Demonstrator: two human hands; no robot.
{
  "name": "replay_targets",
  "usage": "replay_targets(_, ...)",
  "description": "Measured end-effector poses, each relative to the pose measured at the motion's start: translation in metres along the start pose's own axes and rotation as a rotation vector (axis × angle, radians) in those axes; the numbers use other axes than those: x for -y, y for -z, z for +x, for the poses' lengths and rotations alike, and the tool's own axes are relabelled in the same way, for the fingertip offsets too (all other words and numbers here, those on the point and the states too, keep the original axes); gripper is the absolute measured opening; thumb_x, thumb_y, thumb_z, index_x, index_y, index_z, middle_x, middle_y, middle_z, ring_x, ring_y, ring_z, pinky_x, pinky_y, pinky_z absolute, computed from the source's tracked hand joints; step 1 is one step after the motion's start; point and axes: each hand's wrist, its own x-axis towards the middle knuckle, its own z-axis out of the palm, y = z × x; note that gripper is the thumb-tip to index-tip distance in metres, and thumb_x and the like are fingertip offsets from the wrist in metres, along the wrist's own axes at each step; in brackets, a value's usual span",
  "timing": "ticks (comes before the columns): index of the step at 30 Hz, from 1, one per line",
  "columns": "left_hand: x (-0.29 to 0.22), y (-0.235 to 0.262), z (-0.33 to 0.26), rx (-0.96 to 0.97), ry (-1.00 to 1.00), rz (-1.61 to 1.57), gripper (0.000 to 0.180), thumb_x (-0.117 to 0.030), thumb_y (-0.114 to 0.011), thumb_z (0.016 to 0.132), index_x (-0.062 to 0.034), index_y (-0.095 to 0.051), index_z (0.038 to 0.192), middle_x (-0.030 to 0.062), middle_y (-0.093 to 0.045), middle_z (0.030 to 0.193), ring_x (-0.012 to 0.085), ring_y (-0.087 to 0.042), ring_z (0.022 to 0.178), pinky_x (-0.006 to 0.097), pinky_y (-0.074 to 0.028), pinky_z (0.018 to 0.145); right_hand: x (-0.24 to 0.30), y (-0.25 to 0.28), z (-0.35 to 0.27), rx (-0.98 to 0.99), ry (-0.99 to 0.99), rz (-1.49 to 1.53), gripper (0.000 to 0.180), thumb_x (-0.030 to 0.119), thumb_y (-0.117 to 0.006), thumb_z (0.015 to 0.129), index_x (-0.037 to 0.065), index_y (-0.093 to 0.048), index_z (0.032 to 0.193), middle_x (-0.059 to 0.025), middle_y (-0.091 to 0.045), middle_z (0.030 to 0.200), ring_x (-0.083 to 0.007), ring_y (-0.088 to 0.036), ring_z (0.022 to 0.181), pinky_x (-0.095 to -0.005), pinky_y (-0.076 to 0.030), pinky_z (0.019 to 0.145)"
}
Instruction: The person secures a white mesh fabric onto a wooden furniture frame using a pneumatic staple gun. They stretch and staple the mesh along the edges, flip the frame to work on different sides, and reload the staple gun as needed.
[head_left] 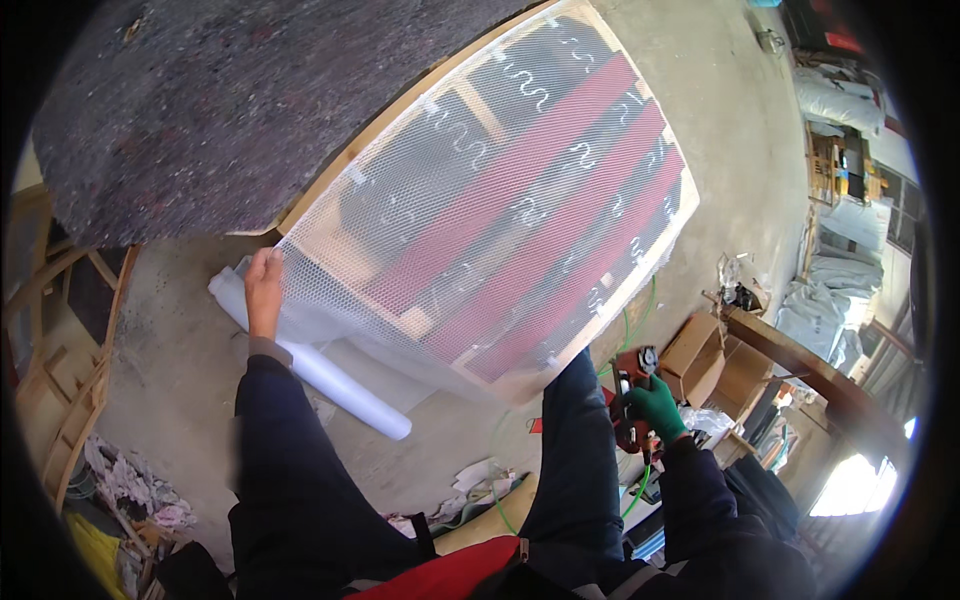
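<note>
mesh sheet pinched by left grip; right grip (gloved) clasps red tool.

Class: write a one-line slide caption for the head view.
Left hand grips white mesh over a sprung wooden frame; gloved right hand holds a red tool.
</note>
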Motion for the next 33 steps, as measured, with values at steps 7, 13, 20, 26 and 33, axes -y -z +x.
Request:
replay_targets(7, 0.03, -0.019, 0.012, -0.035, 0.396, -0.233, 0.029, -0.033, -0.058, 0.11, -0.0075, -0.068, 0.102, -0.0094, -0.053, 0.077, 0.0036, -0.046, 0.067, 0.025, -0.039, 0.056, 0.139, -0.024, 0.047, 0.195, 0.079, 0.05, 0.018, 0.021, -0.07, 0.093, 0.003, -0.069, 0.099, -0.0072, -0.073, 0.086, -0.0132, -0.068, 0.072, -0.0277, -0.052, 0.06)
replay_targets(13, 0.025, -0.015, 0.014, -0.025, 0.257, -0.105, 0.033, -0.032, -0.056, 0.109, -0.0013, -0.067, 0.103, 0.0041, -0.062, 0.085, 0.0143, -0.057, 0.079, 0.032, -0.047, 0.072, 0.23, -0.157, 0.076, 0.362, 0.413, 0.058, 0.021, 0.025, -0.063, 0.099, 0.004, -0.064, 0.103, -0.0053, -0.066, 0.084, -0.0143, -0.062, 0.065, -0.0287, -0.052, 0.06)
replay_targets(20, 0.024, -0.012, 0.014, -0.016, 0.196, -0.057, 0.033, -0.033, -0.056, 0.107, -0.0009, -0.066, 0.107, 0.0174, -0.069, 0.098, 0.0331, -0.065, 0.093, 0.04, -0.05, 0.086, 0.263, -0.387, 0.058, 0.686, 0.367, 0.393, 0.022, 0.023, -0.068, 0.1, 0.001, -0.065, 0.101, -0.0051, -0.068, 0.078, -0.0106, -0.06, 0.056, -0.0249, -0.049, 0.055)
replay_targets(26, 0.03, -0.01, 0.007, -0.021, 0.199, -0.031, 0.031, -0.033, -0.057, 0.106, -0.004, -0.068, 0.109, 0.0199, -0.071, 0.099, 0.0393, -0.068, 0.095, 0.044, -0.052, 0.082, 0.264, -0.492, 0.047, 0.544, 0.477, 0.384, 0.022, 0.018, -0.068, 0.095, -0.001, -0.063, 0.104, -0.0079, -0.069, 0.075, -0.0132, -0.061, 0.054, -0.0289, -0.05, 0.051)
replay_targets(33, 0.029, -0.005, 0.008, 0.013, 0.239, -0.031, 0.032, -0.032, -0.057, 0.106, -0.0027, -0.068, 0.113, 0.019, -0.072, 0.102, 0.0348, -0.069, 0.096, 0.041, -0.052, 0.084, 0.258, -0.52, 0.042, 0.4, 0.493, 0.254, 0.021, 0.017, -0.069, 0.093, 0.0, -0.064, 0.104, -0.0104, -0.072, 0.078, -0.0153, -0.065, 0.058, -0.0305, -0.052, 0.052)
